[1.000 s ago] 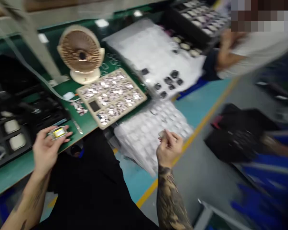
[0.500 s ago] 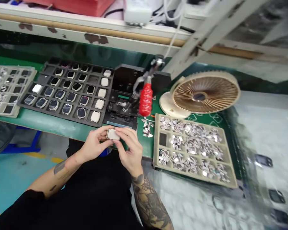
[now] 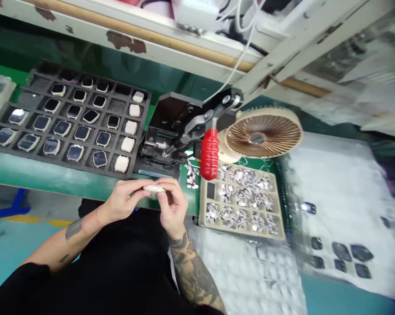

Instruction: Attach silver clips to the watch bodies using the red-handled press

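Note:
Between my two hands is a cream-coloured watch case, held edge-on over the bench's front edge. My left hand pinches its left end between thumb and fingers. On its other end, the thumb and fingers of my right hand are closed. Just beyond my hands stands a black toggle press with a red handle. To the left, a dark compartment tray holds several watch cases with dark screens, such as one in the front row, and a right-hand column of pale cases.
A beige sectioned box of small silvery pieces lies to the right, with a few loose pieces beside it. Behind it stands a small fan. Dark watch parts lie on white wrapping at far right. A shelf crosses above.
The watch case has been tipped from showing its flat pale face to nearly edge-on, still in both hands. My view has shifted and turned. The press handle appears farther right and lower.

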Available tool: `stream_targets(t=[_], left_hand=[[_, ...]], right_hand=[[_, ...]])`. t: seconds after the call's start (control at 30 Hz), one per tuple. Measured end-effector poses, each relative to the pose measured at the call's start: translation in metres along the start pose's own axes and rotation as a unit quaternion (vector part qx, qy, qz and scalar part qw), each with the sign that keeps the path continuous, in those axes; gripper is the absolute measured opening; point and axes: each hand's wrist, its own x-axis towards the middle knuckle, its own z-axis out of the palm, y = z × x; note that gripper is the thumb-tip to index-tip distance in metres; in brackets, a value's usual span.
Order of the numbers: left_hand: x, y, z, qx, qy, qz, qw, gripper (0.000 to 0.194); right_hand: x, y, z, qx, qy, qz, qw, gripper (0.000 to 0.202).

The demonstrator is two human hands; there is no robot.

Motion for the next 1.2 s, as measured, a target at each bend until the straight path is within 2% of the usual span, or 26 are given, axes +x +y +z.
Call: stream_targets(t=[0.1, 0.17, 0.23, 0.3, 0.33, 0.37, 0.43, 0.47, 0.53, 0.6, 0.7, 0.77, 0.83, 0.87, 0.9, 0.93, 0.97, 1.07, 1.2], left_hand=[[-0.002, -0.007, 0.003, 0.026, 0.01, 0.045, 0.999, 0.027], [-0.006, -0.01, 0.004, 0.011, 0.016, 0.013, 1.0, 0.028], [-0.009, -0.01, 0.005, -0.046, 0.03, -0.045, 0.997, 0.033], [-0.01, -0.008, 0.005, -0.129, 0.052, -0.099, 0.985, 0.039], [-0.01, -0.006, 0.004, -0.168, 0.061, -0.121, 0.976, 0.042], [-0.01, -0.005, 0.003, -0.201, 0.065, -0.14, 0.967, 0.046], [-0.01, -0.001, 0.0, -0.24, 0.072, -0.168, 0.954, 0.055], [-0.01, 0.0, -0.002, -0.248, 0.075, -0.176, 0.95, 0.058], [-0.01, 0.002, -0.005, -0.246, 0.087, -0.183, 0.948, 0.056], [-0.01, 0.002, -0.009, -0.235, 0.102, -0.179, 0.95, 0.048], [-0.011, 0.002, -0.015, -0.211, 0.114, -0.163, 0.957, 0.044], [-0.015, 0.001, -0.023, -0.171, 0.115, -0.146, 0.968, 0.04], [-0.02, -0.002, -0.034, -0.103, 0.116, -0.124, 0.98, 0.037], [-0.023, -0.003, -0.04, -0.061, 0.117, -0.111, 0.985, 0.037], [-0.026, -0.005, -0.046, -0.02, 0.118, -0.097, 0.988, 0.037], [-0.027, -0.006, -0.052, 0.021, 0.119, -0.083, 0.989, 0.036], [-0.027, -0.007, -0.057, 0.059, 0.117, -0.068, 0.989, 0.035], [-0.021, -0.007, -0.063, 0.147, 0.1, -0.029, 0.984, 0.028], [-0.004, 0.001, -0.057, 0.174, 0.058, 0.0, 0.983, 0.023]], right_hand=[[-0.002, -0.008, -0.007, -0.047, 0.001, 0.0, 0.999, 0.011], [0.006, -0.019, -0.017, -0.118, -0.019, -0.029, 0.992, 0.01], [0.025, -0.032, -0.031, -0.195, 0.027, -0.114, 0.974, 0.018], [0.052, -0.045, -0.043, -0.248, 0.118, -0.236, 0.932, 0.039], [0.068, -0.051, -0.047, -0.269, 0.138, -0.288, 0.909, 0.048], [0.084, -0.056, -0.049, -0.285, 0.132, -0.331, 0.89, 0.053], [0.114, -0.068, -0.047, -0.299, 0.076, -0.404, 0.861, 0.048], [0.126, -0.075, -0.043, -0.286, 0.051, -0.439, 0.85, 0.042], [0.147, -0.093, -0.032, -0.229, 0.041, -0.49, 0.84, 0.037], [0.16, -0.113, -0.02, -0.169, 0.084, -0.491, 0.85, 0.041], [0.16, -0.129, -0.011, -0.122, 0.181, -0.416, 0.883, 0.05], [0.143, -0.116, -0.011, -0.128, 0.233, -0.406, 0.875, 0.054], [0.114, -0.087, -0.016, -0.166, 0.232, -0.419, 0.862, 0.04], [0.097, -0.068, -0.019, -0.197, 0.181, -0.393, 0.88, 0.032], [0.08, -0.048, -0.021, -0.222, 0.101, -0.332, 0.911, 0.03], [0.065, -0.028, -0.022, -0.25, 0.034, -0.278, 0.927, 0.032], [0.053, -0.01, -0.021, -0.287, -0.016, -0.237, 0.928, 0.036], [0.042, 0.028, -0.015, -0.383, -0.108, -0.162, 0.903, 0.052], [0.069, 0.046, -0.007, -0.443, -0.168, -0.096, 0.875, 0.058]])
